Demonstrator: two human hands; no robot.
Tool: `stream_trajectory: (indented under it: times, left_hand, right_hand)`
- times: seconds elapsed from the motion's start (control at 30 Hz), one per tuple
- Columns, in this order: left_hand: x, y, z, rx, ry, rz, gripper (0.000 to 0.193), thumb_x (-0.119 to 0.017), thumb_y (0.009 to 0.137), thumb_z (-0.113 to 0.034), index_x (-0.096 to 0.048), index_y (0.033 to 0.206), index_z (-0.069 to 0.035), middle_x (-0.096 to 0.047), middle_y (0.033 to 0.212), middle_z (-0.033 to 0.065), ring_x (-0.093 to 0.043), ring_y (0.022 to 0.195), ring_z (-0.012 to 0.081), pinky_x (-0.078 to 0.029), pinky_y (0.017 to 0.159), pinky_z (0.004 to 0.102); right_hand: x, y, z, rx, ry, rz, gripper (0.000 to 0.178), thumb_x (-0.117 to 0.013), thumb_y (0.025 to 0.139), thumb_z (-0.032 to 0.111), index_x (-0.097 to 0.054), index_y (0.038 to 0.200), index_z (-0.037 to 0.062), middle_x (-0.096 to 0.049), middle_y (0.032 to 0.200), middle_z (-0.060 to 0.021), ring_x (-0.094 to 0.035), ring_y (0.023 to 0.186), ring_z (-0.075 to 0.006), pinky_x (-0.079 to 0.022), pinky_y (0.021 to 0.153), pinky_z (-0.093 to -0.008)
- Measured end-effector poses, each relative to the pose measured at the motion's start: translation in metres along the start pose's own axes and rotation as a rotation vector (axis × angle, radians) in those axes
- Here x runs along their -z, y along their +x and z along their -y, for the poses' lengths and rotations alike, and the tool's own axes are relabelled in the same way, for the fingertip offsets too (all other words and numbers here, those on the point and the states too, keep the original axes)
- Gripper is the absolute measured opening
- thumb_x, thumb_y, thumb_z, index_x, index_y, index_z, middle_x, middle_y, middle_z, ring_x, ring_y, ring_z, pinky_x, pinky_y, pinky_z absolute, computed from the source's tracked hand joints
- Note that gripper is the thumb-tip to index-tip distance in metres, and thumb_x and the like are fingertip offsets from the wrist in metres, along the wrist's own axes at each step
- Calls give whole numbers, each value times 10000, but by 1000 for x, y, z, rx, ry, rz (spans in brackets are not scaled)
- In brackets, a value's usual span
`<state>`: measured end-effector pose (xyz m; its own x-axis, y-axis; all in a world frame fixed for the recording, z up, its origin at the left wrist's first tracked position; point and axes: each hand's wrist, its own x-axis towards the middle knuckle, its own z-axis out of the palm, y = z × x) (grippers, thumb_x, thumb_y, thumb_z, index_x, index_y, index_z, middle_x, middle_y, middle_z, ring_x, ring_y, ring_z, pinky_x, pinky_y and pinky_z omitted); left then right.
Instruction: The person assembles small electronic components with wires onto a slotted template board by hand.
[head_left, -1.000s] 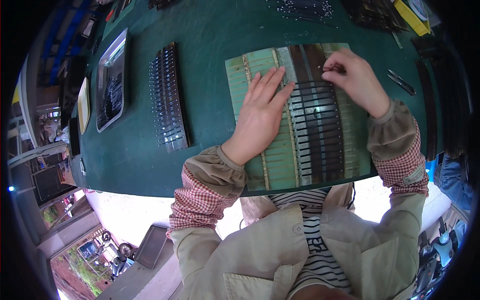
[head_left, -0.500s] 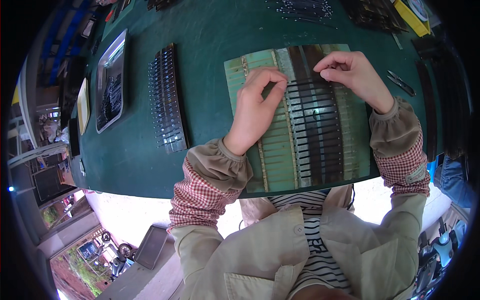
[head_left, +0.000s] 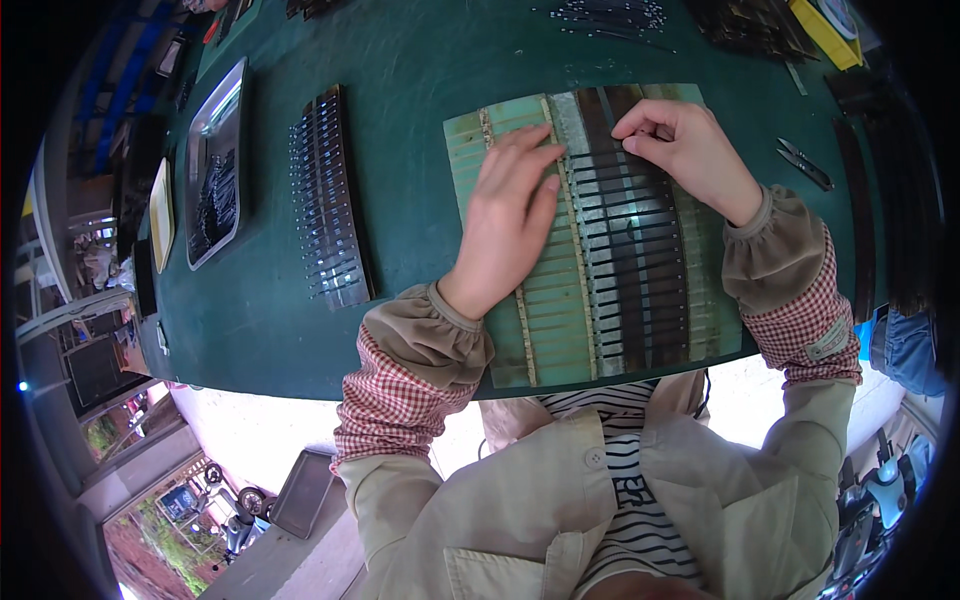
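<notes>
Greenery (head_left: 165,540) outside, metal tray (head_left: 217,115) by the green table's (head_left: 270,190) left edge, left hand (head_left: 503,215) half-spread on a pale board (head_left: 555,325) with dark strips (head_left: 628,285) at the near edge, right hand (head_left: 690,155) pinched narrow over those, can't see if it's holding.

A beige jacket (head_left: 510,500), striped top (head_left: 634,475) and red-checked oversleeves (head_left: 395,415) with brown, seemingly elasticated cuffs (head_left: 428,335) are worn.

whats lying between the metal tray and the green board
In the head view, a long dark strip bearing a row of thin pieces lies between the metal tray and the green board.
</notes>
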<state>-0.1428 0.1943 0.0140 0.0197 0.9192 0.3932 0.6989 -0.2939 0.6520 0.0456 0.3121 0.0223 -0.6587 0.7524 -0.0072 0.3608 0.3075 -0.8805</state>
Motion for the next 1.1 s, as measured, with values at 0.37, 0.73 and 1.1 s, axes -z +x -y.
stream_trajectory:
  times: [0.37,0.73,1.1]
  left_hand:
    - [25,-15,-28,-89,111,33,261,-562,858,-90,-550,1106,-10,-506,1230,161,-496,1120,299,-379,960,362]
    - [20,15,-39,365,-675,223,126,-561,891,-113,-569,930,7,-613,937,35,-545,910,112,-426,823,257]
    - [13,20,6,21,-12,-73,122,-578,785,11,-571,907,9,-590,975,133,-524,953,300,-445,794,357]
  right_hand:
    - [25,-29,16,204,-8,-165,337,-562,815,11,-545,1150,44,-621,770,-55,-577,664,-116,-468,608,-237]
    - [23,-21,71,-25,249,269,274,-590,809,15,-578,1081,-11,-580,718,-20,-550,609,-78,-456,567,-201]
    - [27,19,10,7,138,136,202,-617,801,30,-611,1000,-5,-561,682,8,-516,621,-50,-427,587,-202]
